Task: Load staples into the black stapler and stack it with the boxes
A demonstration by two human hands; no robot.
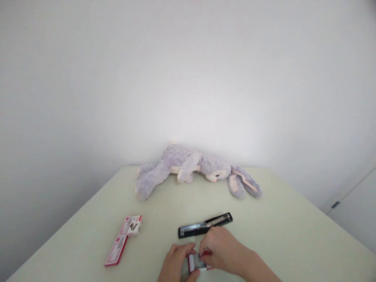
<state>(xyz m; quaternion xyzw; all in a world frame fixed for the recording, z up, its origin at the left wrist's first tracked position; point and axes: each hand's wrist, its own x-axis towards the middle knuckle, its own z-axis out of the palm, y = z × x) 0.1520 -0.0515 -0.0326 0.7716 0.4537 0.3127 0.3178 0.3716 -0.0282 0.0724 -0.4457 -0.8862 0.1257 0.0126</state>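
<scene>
A pale, cream-coloured bench point(293, 235) stands against a plain white wall point(188, 78), with a white door point(357, 207) edging in at the far right. Toward the bench's left side lie two small red-and-white boxes: a flat one point(116, 251) near the front and a second, opened one point(131, 225) just beyond it, the pair touching or nearly so. At the bench's back edge a grey plush rabbit point(190, 166) sprawls on its side, feet to the left and long ears trailing right. Near the front centre a black stapler point(205, 225) lies swung open, its metal staple channel exposed. Just in front of it, at the near edge, the person's two bare hands meet over a small red-and-white staple box point(196, 263). The left hand point(176, 264) cups the box from the left, its grip closed around that end. The right hand point(219, 248), directly in front of the stapler, pinches at the box's right end with thumb and forefinger; what lies between those fingertips is too small to make out.
</scene>
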